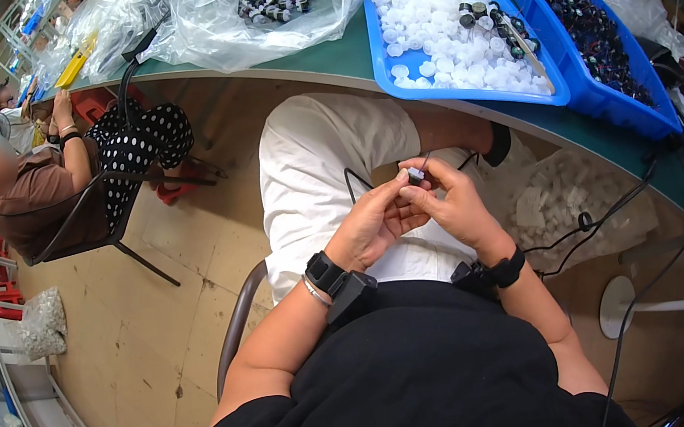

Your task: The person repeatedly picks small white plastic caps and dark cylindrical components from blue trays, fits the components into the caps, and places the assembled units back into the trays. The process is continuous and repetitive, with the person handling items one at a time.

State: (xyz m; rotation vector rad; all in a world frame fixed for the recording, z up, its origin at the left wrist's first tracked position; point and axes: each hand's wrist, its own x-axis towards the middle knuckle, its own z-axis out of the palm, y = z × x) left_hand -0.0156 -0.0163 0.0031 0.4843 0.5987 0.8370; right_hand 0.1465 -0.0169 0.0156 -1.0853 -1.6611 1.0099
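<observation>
Above my lap, my left hand (373, 224) and my right hand (458, 205) meet at the fingertips. Between them they pinch a small dark part with a pale end (415, 175); its exact kind is too small to make out. The fingers of both hands are closed around it, and thin dark wire seems to run near it. Beyond my hands, on the green table (325, 55), a shallow blue tray (468, 100) holds many translucent white caps (427, 18). A few dark round parts (476, 13) and tweezers (524, 47) lie on those caps.
Right of the tray stands a deeper blue bin (614, 109) full of small dark wired parts. A clear plastic bag (210, 18) with similar parts lies at the table's far side. Black cables (606, 223) hang at the right. A person (39, 187) sits at the left.
</observation>
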